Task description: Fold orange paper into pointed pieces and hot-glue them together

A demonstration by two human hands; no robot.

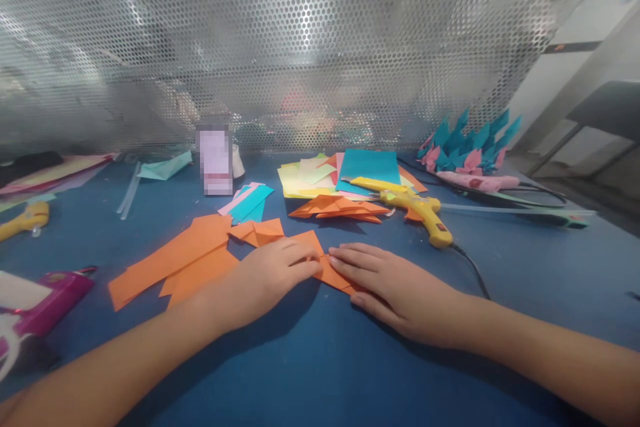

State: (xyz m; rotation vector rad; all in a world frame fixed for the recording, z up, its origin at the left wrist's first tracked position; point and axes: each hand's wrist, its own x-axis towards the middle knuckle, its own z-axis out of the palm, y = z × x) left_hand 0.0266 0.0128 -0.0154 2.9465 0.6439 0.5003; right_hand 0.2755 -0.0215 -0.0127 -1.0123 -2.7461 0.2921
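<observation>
Both my hands rest on a small orange paper piece (327, 271) lying on the blue table (320, 360). My left hand (273, 277) is curled, with its fingertips pressing down on the paper's left part. My right hand (395, 287) lies flat with its fingers stretched out over the paper's right part. To the left of my left hand lie larger orange paper sheets (175, 260) and a folded orange piece (260, 232).
A yellow glue gun (423, 210) with a black cord lies right of centre, beside folded orange shapes (340, 207) and a stack of coloured sheets (345, 173). Teal and pink paper figures (465, 143) stand back right. A pink glue gun (55, 293) and another yellow one (25, 219) lie left. A perforated metal screen (300, 40) closes the back.
</observation>
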